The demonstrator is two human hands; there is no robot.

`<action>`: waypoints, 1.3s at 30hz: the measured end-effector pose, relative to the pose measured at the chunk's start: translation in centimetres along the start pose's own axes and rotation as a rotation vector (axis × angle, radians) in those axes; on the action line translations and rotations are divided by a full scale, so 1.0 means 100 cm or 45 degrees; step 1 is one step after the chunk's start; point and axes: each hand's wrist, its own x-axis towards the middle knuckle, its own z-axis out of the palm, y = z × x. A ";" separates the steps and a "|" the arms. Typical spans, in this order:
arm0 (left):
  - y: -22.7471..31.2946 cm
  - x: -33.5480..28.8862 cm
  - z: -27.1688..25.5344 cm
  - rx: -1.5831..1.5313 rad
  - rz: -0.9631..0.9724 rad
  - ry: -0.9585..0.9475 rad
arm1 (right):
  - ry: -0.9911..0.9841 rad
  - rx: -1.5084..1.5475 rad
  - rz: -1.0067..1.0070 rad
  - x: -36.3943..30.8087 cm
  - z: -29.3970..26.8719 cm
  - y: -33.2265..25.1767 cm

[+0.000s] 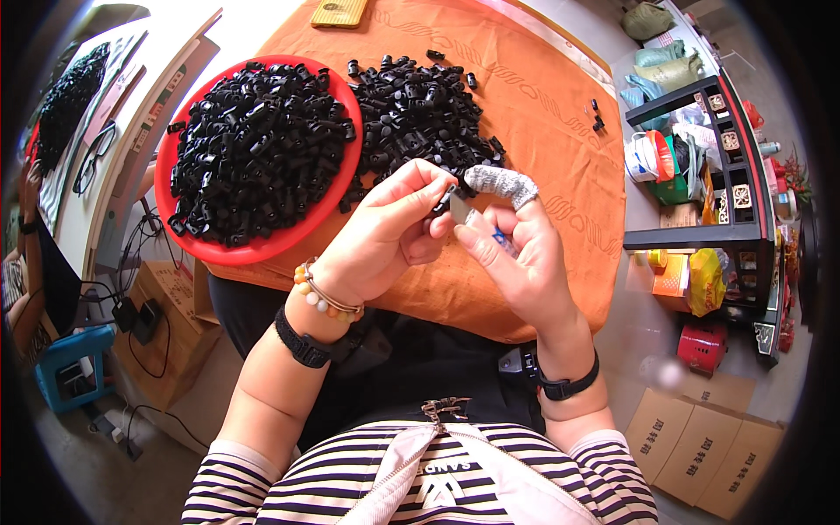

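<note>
Head view: right of the red tray (241,255), my left hand (378,229) pinches a small black part (444,199), while my right hand (527,261), farther from the tray, grips a blade (458,210) that could skid off so tiny a piece and nick the left hand, held so close.

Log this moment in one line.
left hand: pinches black part | right hand: holds blade at it | beyond: heaped red basin, black pile | beneath: orange cloth
</note>
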 end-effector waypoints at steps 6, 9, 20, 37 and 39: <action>0.000 0.000 0.002 -0.021 0.012 0.033 | -0.053 -0.109 0.033 -0.001 0.002 -0.001; 0.001 0.000 0.000 -0.009 0.012 0.018 | -0.057 -0.139 0.026 0.000 0.003 0.001; -0.003 0.000 -0.003 0.028 0.025 0.030 | -0.121 0.056 0.050 0.001 0.000 -0.003; -0.002 0.003 0.001 0.014 0.022 0.030 | -0.050 0.062 0.051 -0.003 0.003 0.006; -0.001 0.002 0.001 0.015 0.026 0.030 | -0.056 0.073 0.015 -0.002 0.004 0.008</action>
